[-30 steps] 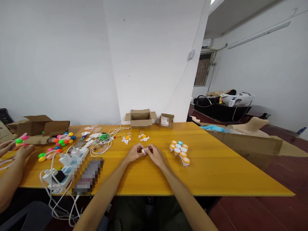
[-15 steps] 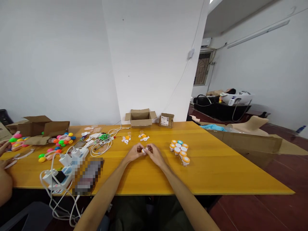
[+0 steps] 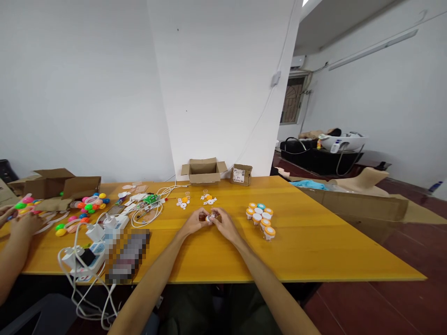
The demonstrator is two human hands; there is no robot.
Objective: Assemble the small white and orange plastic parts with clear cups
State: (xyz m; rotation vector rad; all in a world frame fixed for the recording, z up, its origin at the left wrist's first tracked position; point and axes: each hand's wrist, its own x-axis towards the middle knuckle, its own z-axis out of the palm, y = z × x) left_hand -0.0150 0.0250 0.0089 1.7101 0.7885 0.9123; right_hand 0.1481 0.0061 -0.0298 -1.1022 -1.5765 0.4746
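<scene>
My left hand (image 3: 195, 223) and my right hand (image 3: 223, 223) meet over the middle of the yellow table (image 3: 314, 251), fingers pinched together on one small white jar (image 3: 210, 217) held between them. To the right of my right hand stands a cluster of several small jars (image 3: 261, 219) with orange, white and one teal lid. Beyond my hands lie loose small orange and white parts (image 3: 208, 199) and another little heap of white parts (image 3: 183, 202).
An open cardboard box (image 3: 204, 170) and a smaller shut box (image 3: 241, 175) sit at the table's far edge. White cables and chargers (image 3: 91, 242) crowd the left front. Another person's hands (image 3: 21, 223) work at the far left among coloured balls (image 3: 89, 203) and cardboard boxes (image 3: 56, 184).
My hands stay together on the small jar, fingers shifting slightly. The other person's hand at the left has moved back over the table.
</scene>
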